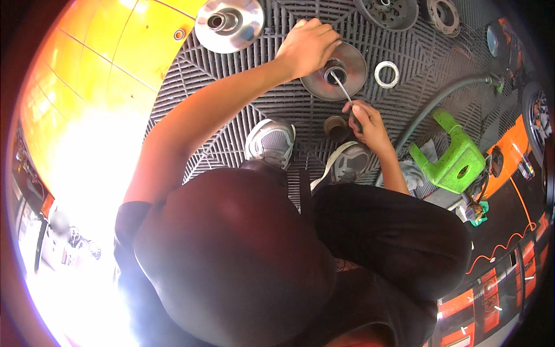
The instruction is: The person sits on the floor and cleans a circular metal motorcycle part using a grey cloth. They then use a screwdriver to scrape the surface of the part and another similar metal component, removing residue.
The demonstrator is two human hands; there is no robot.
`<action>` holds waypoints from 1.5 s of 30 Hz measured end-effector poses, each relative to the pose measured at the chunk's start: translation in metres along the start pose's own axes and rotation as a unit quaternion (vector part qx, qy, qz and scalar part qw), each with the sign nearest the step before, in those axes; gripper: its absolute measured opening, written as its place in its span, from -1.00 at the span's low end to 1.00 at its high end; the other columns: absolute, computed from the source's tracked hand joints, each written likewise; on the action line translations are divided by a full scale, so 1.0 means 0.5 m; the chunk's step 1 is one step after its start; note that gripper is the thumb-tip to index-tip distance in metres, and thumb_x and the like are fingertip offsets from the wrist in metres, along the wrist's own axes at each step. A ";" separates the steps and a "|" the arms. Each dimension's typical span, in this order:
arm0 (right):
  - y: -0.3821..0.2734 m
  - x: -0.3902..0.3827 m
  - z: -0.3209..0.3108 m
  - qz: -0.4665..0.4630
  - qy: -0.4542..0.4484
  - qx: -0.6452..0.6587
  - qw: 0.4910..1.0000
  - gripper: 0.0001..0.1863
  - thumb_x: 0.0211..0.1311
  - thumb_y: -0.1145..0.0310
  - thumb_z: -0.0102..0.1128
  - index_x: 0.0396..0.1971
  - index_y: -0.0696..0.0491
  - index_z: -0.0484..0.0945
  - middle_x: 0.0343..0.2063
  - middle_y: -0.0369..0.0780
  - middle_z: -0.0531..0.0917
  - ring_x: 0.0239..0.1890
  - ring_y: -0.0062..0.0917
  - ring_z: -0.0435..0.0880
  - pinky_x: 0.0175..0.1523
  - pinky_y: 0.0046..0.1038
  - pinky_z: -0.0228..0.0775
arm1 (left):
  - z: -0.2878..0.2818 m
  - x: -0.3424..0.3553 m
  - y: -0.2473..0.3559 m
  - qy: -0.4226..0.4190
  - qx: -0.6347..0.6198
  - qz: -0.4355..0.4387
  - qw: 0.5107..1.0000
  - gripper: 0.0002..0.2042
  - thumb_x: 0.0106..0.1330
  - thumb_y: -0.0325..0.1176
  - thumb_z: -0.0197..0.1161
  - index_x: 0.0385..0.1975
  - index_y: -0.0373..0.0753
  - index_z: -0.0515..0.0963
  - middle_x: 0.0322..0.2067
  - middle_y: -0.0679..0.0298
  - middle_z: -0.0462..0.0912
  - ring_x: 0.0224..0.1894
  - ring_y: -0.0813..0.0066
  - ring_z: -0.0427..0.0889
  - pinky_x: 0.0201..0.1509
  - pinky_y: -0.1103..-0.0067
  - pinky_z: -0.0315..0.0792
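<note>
A round metal pulley disc (354, 63) with a raised hub and dark centre bore lies on the ribbed floor grating in front of my shoes. My left hand (309, 46) is closed over its upper left rim, fingertips partly hidden. In my right hand (370, 124) is a screwdriver (342, 88), held by its dark handle. Its thin shaft slants into the hub bore; where the tip touches inside, I cannot make out. Just right of the disc lies a pale metal ring (387, 74). A second, shinier pulley disc (245, 26) with a tubular hub sits further left.
At the far side are a dark round drum (387, 14) and a flat ring (444, 16). A small bearing (179, 34) rests on the orange surface at left. Rightward, a grey hose (425, 110) curves past a green plastic piece (454, 162). A brown-rimmed cup (335, 124) stands near my right shoe.
</note>
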State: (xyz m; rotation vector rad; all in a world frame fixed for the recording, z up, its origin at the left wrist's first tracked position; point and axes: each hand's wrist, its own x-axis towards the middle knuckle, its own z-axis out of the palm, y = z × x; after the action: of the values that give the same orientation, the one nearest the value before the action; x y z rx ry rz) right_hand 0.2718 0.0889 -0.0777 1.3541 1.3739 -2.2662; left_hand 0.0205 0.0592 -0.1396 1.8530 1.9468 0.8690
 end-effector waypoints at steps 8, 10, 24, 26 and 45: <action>0.000 -0.002 -0.016 0.017 -0.059 0.089 0.994 -0.66 0.42 0.13 -0.03 -0.20 0.12 0.53 -0.62 -0.34 0.40 -0.75 -0.75 0.22 -0.65 -0.66 0.05 | 0.001 0.007 0.001 0.007 -0.013 0.016 1.000 -0.85 0.32 -0.31 0.13 -0.30 -0.19 0.60 -0.38 0.28 0.58 -0.24 0.27 0.50 -0.08 0.39 0.33; 0.007 -0.001 0.002 -0.062 0.038 -0.077 0.994 -0.67 0.41 0.14 0.00 -0.19 0.12 0.55 -0.59 -0.27 0.49 -0.71 -0.68 0.39 -0.60 -0.61 0.22 | 0.002 0.007 -0.002 0.017 -0.010 0.017 1.000 -0.85 0.32 -0.30 0.12 -0.30 -0.19 0.60 -0.38 0.28 0.58 -0.23 0.26 0.50 -0.07 0.39 0.33; 0.032 0.019 0.009 -0.276 0.168 -0.308 0.895 -0.69 0.34 0.14 0.09 -0.21 0.09 0.59 -0.49 -0.11 0.67 -0.48 -0.23 0.67 -0.36 -0.34 0.43 | -0.005 0.004 0.004 0.007 0.001 0.012 1.000 -0.84 0.33 -0.31 0.12 -0.29 -0.20 0.61 -0.35 0.28 0.59 -0.20 0.26 0.50 -0.05 0.39 0.33; 0.028 0.022 -0.004 -0.180 0.103 -0.218 0.954 -0.68 0.36 0.14 0.06 -0.25 0.11 0.58 -0.59 -0.23 0.58 -0.60 -0.46 0.54 -0.47 -0.47 0.31 | -0.008 0.004 0.005 0.005 -0.005 0.015 1.000 -0.85 0.32 -0.31 0.12 -0.29 -0.20 0.61 -0.36 0.27 0.59 -0.21 0.26 0.50 -0.05 0.39 0.33; -0.013 0.020 0.004 -0.135 0.066 -0.122 0.981 -0.75 0.36 0.28 0.09 -0.20 0.16 0.58 -0.61 -0.39 0.45 -0.56 -0.75 0.36 -0.44 -0.63 0.22 | -0.015 0.001 0.006 -0.031 -0.004 0.012 0.999 -0.83 0.32 -0.26 0.12 -0.31 -0.16 0.62 -0.38 0.31 0.58 -0.22 0.28 0.47 -0.05 0.40 0.31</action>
State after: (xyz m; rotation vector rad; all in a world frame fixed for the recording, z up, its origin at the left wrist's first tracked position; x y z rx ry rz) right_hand 0.2613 0.0937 -0.0808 1.3251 1.9131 -2.0982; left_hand 0.0183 0.0581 -0.1319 1.8797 1.8855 0.8149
